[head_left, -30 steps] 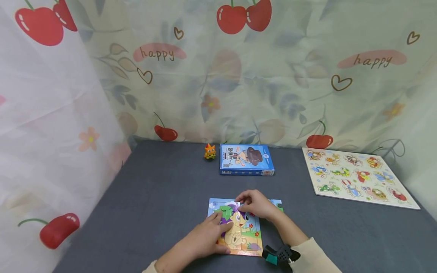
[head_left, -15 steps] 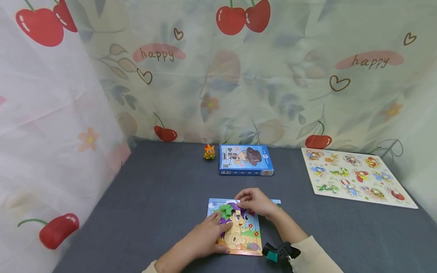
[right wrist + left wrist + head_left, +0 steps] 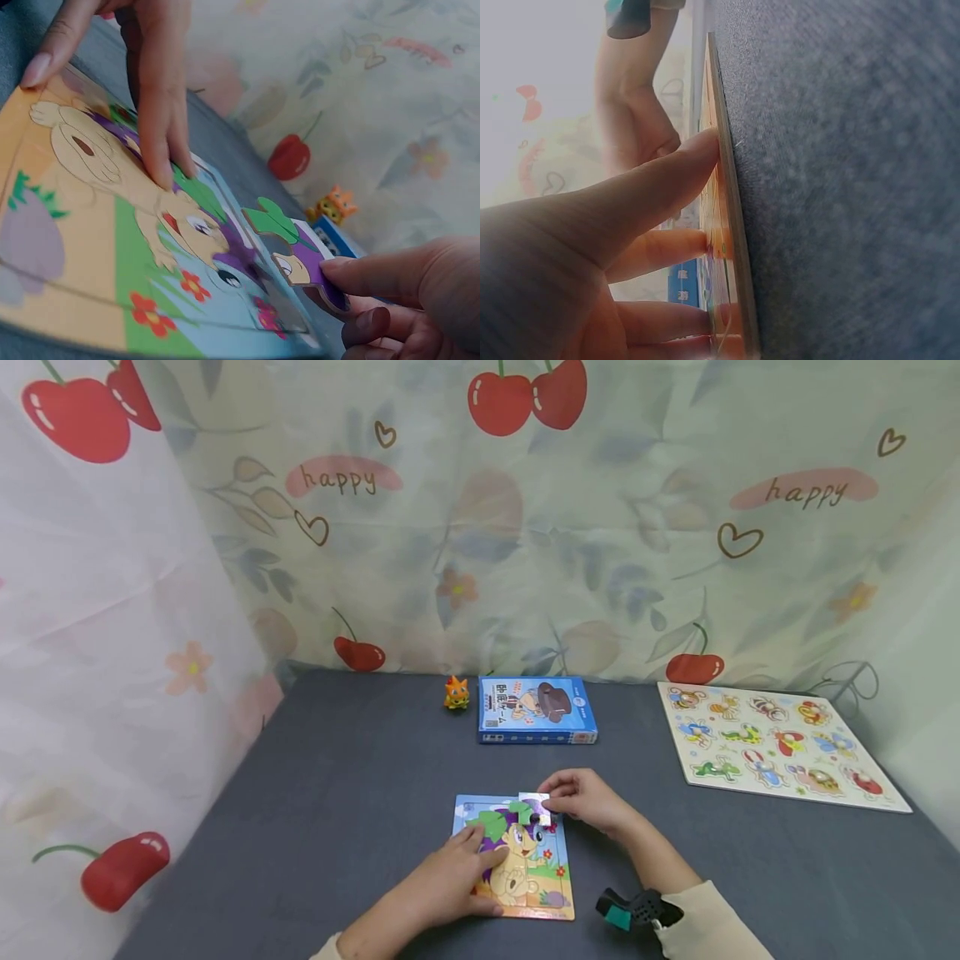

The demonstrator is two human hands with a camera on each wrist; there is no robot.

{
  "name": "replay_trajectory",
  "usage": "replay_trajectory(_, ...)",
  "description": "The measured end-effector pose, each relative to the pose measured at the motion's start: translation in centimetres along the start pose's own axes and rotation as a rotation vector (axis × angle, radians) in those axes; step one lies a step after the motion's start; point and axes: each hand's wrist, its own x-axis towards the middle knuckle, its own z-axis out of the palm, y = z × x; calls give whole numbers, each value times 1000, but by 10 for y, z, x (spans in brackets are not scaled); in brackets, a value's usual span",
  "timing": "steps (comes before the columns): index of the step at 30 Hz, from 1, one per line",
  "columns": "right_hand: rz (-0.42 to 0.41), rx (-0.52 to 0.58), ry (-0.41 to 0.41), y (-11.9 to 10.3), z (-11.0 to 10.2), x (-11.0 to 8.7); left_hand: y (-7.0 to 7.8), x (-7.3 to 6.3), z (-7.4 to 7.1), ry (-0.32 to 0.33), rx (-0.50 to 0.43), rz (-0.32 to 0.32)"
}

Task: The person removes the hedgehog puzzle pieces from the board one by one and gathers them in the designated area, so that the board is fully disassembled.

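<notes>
A jigsaw puzzle board (image 3: pixel 536 912) with a cartoon animal in purple and green lies on the dark table. My left hand (image 3: pixel 453 877) rests on its left side; the left wrist view shows the thumb at the board's near edge and the other fingertips on its face. Between thumb and fingers, my right hand (image 3: pixel 588 800) pinches a puzzle piece (image 3: pixel 304 255) with a green leaf, purple hair and part of an eye. That piece is tilted and raised over the board's far right corner, where a recess shows beneath it. Its face shines with glare in the head view.
Behind the board lie a blue box (image 3: pixel 536 710) and a small orange toy figure (image 3: pixel 456 693). A white board with insect pictures (image 3: pixel 780 747) is at the right. Patterned curtains (image 3: pixel 487 568) stand around the table. My right wrist wears a black device (image 3: pixel 637 910).
My right hand has lifted the puzzle piece from the board's top and moved it right, tilting it. The left hand stays put. A light-blue and green corner right of the board is out of sight.
</notes>
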Motion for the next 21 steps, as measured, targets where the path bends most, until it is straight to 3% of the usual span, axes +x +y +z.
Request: replay_trajectory(21,85,-16,105,21,-44,-23,-1,-1,0,-6,0,3)
